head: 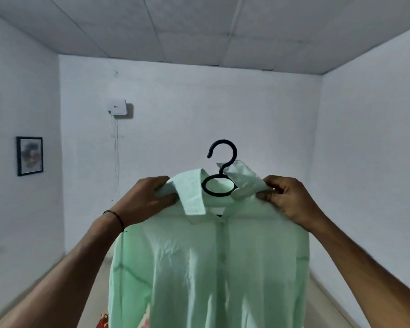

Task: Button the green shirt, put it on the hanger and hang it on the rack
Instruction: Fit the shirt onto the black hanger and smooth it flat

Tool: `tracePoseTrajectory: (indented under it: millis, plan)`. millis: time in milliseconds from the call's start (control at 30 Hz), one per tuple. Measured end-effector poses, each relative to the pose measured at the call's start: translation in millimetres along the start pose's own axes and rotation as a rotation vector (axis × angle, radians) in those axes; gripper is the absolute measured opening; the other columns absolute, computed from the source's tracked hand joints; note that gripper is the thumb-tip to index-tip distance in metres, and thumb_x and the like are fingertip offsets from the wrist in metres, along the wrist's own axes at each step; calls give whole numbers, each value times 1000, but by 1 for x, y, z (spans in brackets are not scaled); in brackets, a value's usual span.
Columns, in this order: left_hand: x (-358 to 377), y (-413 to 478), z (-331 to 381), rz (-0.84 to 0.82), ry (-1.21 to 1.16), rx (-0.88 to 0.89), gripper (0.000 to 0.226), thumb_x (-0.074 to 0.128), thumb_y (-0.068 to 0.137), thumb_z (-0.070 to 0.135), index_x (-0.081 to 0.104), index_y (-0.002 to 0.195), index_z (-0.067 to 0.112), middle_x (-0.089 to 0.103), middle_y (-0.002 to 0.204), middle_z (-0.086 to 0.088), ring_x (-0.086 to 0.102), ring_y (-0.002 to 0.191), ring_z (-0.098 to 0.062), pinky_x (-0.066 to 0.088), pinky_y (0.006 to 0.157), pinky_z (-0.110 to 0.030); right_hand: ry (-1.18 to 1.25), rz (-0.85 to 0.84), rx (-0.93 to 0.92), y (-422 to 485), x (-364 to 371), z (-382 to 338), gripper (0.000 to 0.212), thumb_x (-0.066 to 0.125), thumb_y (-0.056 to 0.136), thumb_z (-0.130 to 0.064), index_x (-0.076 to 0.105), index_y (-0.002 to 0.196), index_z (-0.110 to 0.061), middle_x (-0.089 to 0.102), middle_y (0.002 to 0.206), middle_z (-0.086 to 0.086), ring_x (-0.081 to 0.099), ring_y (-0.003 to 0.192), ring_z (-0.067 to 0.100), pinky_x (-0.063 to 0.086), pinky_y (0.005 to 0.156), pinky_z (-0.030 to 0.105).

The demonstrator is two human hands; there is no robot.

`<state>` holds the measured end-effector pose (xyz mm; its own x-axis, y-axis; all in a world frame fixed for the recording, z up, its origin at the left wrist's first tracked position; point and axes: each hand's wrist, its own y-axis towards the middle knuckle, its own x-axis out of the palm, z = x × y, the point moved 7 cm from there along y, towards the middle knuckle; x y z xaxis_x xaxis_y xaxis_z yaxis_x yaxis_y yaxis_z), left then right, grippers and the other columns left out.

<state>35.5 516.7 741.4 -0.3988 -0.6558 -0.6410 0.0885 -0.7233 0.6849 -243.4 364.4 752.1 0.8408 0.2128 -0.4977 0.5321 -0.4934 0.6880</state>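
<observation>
Room fittings, white-walled interior
Black-framed picture point(29, 156) on left wall; white wall box point(116, 106) on back wall, thin cables point(115, 143) hanging beneath it; panelled ceiling point(194, 27) overhead; red item point(104, 321) at bottom edge, unidentifiable.

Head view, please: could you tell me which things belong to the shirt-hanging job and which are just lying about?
Job in hand: green shirt; black hanger inside its collar; left hand and right hand, each gripping a shoulder of the shirt.

Just about: framed picture; white wall box; red item at the bottom edge.
</observation>
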Motion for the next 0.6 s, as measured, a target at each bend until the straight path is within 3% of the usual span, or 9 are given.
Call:
tracePoseTrajectory:
  millis: [67, 133, 200, 300, 433, 600]
  plan:
    - [0, 3, 5, 20, -29, -11, 45, 62, 81, 46, 54, 74, 3, 40, 60, 3, 31, 55, -8, 28, 50, -25, -1, 32, -6, 0, -7, -2, 14, 76, 84, -10, 74, 86, -23, 71, 76, -8, 60, 67, 4, 48, 64, 21]
    - [-6, 5, 3, 128, -34, -7, 39, 62, 80, 41, 53, 69, 4, 37, 58, 1, 28, 56, -9, 28, 52, -28, 10, 31, -22, -2, -12, -4, 12, 75, 86, -11, 74, 90, -23, 72, 79, -7, 62, 69, 5, 49, 65, 20]
    - [-12, 4, -3, 226, -24, -33, 27, 61, 79, 35, 59, 70, 10, 45, 58, -4, 33, 58, -17, 35, 55, -30, -18, 18, -25, -4, -19, -1, 5, 71, 91, -18, 72, 91, -22, 70, 78, -7, 59, 68, 3, 45, 63, 17]
    - [-18, 0, -11, 285, -45, -66, 12, 61, 77, 29, 66, 76, 18, 58, 64, -2, 48, 62, -21, 47, 62, -37, -103, 19, 17, -11, -36, 20, 13, 60, 98, -30, 69, 90, -24, 66, 78, -2, 54, 68, 6, 41, 64, 21]
    - [-24, 0, -16, 287, -78, -79, 11, 63, 76, 26, 71, 83, 24, 69, 74, 4, 64, 74, -24, 52, 70, -39, -54, 36, 99, -23, -49, 47, 11, 63, 96, -20, 72, 92, -23, 72, 83, -2, 65, 79, 18, 47, 75, 32]
    - [-25, 5, -15, 292, -75, -64, 13, 71, 79, 15, 72, 84, 26, 70, 76, 5, 67, 78, -24, 53, 72, -41, 48, 237, 127, -41, -53, 63, 15, 69, 91, -13, 76, 99, -24, 77, 89, -9, 71, 83, 9, 54, 77, 26]
